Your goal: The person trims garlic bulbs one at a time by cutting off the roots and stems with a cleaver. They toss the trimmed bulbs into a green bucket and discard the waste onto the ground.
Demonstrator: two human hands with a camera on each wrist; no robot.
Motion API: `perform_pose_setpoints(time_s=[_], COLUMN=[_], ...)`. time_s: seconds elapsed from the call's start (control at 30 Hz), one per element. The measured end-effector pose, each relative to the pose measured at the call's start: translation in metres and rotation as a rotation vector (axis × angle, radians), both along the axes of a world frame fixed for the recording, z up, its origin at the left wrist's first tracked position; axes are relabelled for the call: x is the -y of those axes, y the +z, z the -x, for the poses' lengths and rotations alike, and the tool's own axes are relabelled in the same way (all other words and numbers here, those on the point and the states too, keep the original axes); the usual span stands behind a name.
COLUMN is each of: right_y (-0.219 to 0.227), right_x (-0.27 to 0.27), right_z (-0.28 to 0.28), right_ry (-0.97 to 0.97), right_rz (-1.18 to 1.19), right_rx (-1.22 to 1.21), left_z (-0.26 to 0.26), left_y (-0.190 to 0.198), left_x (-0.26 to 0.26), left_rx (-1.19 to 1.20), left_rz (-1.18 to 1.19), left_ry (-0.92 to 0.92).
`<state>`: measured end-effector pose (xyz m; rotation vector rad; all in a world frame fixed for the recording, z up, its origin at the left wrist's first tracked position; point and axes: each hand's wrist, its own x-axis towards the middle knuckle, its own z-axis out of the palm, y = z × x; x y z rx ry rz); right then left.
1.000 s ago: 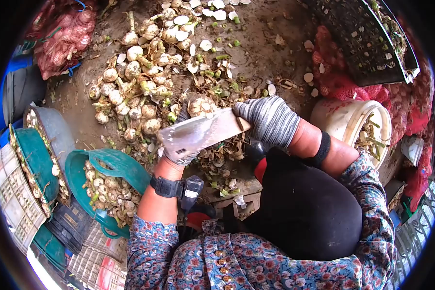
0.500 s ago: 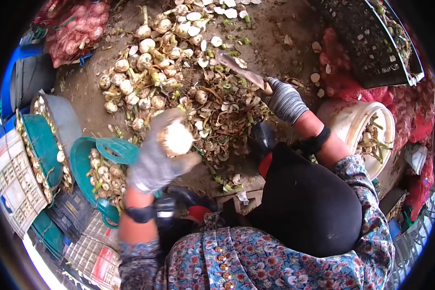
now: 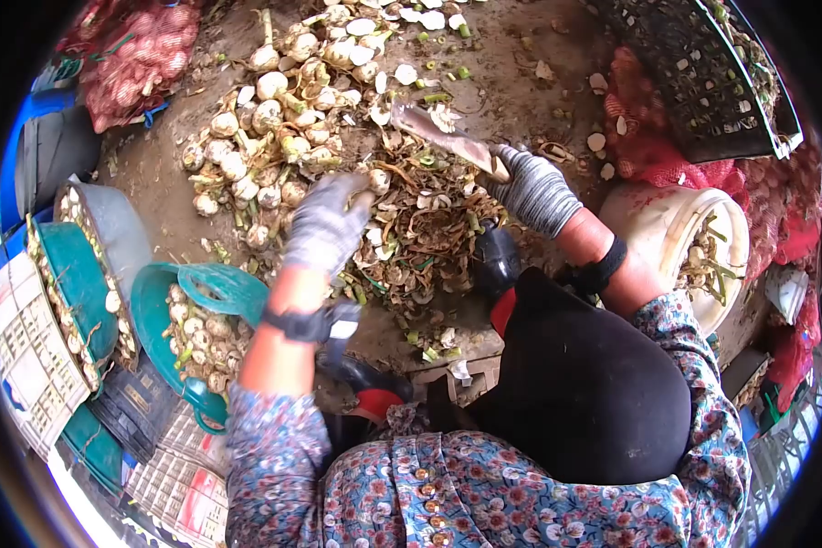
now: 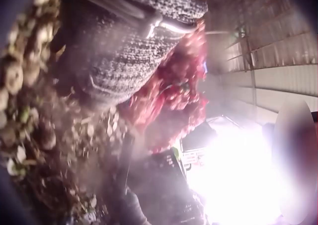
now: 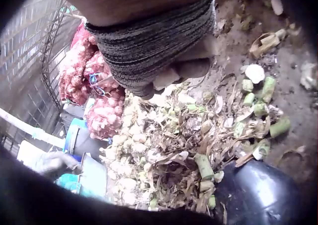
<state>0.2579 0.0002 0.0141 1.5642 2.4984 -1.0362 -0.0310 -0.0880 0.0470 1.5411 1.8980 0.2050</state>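
Note:
In the head view my left hand (image 3: pixel 329 224), in a grey knitted glove, reaches over the floor at the near side of a heap of garlic bulbs (image 3: pixel 269 114). Its fingers are loosely bent, with nothing seen between them. A single garlic bulb (image 3: pixel 379 180) lies right by its fingertips. My right hand (image 3: pixel 534 192), in a striped grey glove, grips the handle of a cleaver (image 3: pixel 447 139). The blade points up and left, low above the scraps. In the right wrist view the curled gloved fingers (image 5: pixel 149 51) hide most of the cleaver.
Dry leaves and cut stalks (image 3: pixel 429 237) cover the floor between my boots. A teal basket (image 3: pixel 146 315) of garlic stands left. To the right are a white bucket (image 3: pixel 626 215) with stalks, a red net sack (image 3: pixel 630 137) and a black crate (image 3: pixel 694 110).
The cleaver swung from across the left hand to the right and outward. My left hand carried a trimmed garlic bulb left beside the basket, then moved back toward the heap without it.

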Motion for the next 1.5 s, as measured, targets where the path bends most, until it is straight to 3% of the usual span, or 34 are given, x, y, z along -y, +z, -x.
perform_pose_setpoints(time_s=[0.03,0.13,0.23,0.33,0.4,0.47,0.5,0.57,0.6,0.7,0.73,0.77,0.8,0.83,0.9,1.03,1.07,1.1,1.17,1.2,1.23,1.3,1.37,1.4,1.5], right_y=[-0.001,-0.002,-0.001,-0.007,0.014,0.025,0.025,0.019,0.005,-0.008,-0.013,0.011,0.035,0.039,0.045,0.025,0.038,0.035,0.047,0.042,0.035,0.040,0.015,0.010,0.040], right_x=[0.004,0.012,0.014,0.019,0.015,0.013,0.013,0.010,0.009,0.006,0.009,0.006,0.003,0.004,-0.002,-0.012,-0.016,-0.013,-0.016,-0.015,-0.012,-0.016,-0.004,-0.005,-0.009], right_z=[-0.003,-0.006,-0.002,0.000,0.012,0.022,0.021,0.018,0.012,-0.011,-0.013,0.001,0.016,0.026,0.045,0.043,0.041,0.040,0.037,0.036,0.036,0.038,0.031,0.026,0.015], right_ry=[0.011,-0.045,0.017,0.127,0.190,0.232,0.205,0.150,0.119,-0.043,-0.009,-0.088,-0.169,-0.212,-0.117,-0.184,-0.320,-0.363,-0.431,-0.417,-0.403,-0.367,-0.223,-0.216,0.059], right_rz=[-0.048,0.138,0.227,0.222,0.276,0.261,0.280,0.318,0.397,0.424,0.350,0.398,0.442,0.494,0.438,0.567,0.753,0.750,0.926,0.966,1.005,0.934,0.444,0.453,0.142], right_rx=[-0.007,0.072,0.045,-0.017,-0.014,-0.036,-0.021,0.009,0.076,0.042,-0.119,-0.161,-0.205,-0.414,-0.508,-0.638,-0.512,-0.599,-0.588,-0.596,-0.604,-0.391,-0.479,-0.426,-0.287], left_z=[-0.011,-0.028,-0.035,-0.031,-0.020,-0.010,-0.015,-0.021,-0.019,-0.020,-0.022,-0.028,-0.037,-0.043,-0.056,-0.046,-0.041,-0.043,-0.053,-0.053,-0.052,-0.060,-0.065,-0.066,-0.051], left_y=[-0.030,-0.099,-0.083,-0.089,-0.101,-0.137,-0.120,-0.055,-0.044,-0.033,-0.028,-0.019,-0.018,-0.011,0.017,0.004,0.005,0.006,-0.014,-0.012,-0.027,-0.018,-0.005,-0.001,-0.003], left_x=[-0.009,-0.015,-0.038,-0.038,-0.030,-0.004,-0.006,0.003,0.010,0.026,0.024,0.017,0.012,0.007,-0.010,0.005,0.006,0.013,0.016,0.018,0.025,0.012,0.000,-0.004,-0.004], left_rx=[-0.060,-0.413,-0.424,-0.020,0.242,0.324,0.344,-0.068,0.243,0.102,0.101,0.100,0.226,0.093,0.071,0.705,1.069,1.103,1.414,1.392,1.483,1.367,1.391,1.400,1.038], left_rz=[-0.014,-0.054,0.257,0.363,0.423,0.074,-0.099,0.097,0.028,-0.284,-0.267,-0.248,-0.122,-0.160,-0.015,-0.307,0.073,-0.003,-0.062,-0.023,0.080,-0.019,-0.083,-0.116,-0.057], left_ry=[-0.008,-0.224,-0.340,-0.189,-0.079,-0.073,-0.085,-0.203,0.037,-0.026,-0.079,-0.133,-0.046,-0.171,-0.197,0.120,0.411,0.471,0.605,0.589,0.727,0.644,0.533,0.479,0.466])
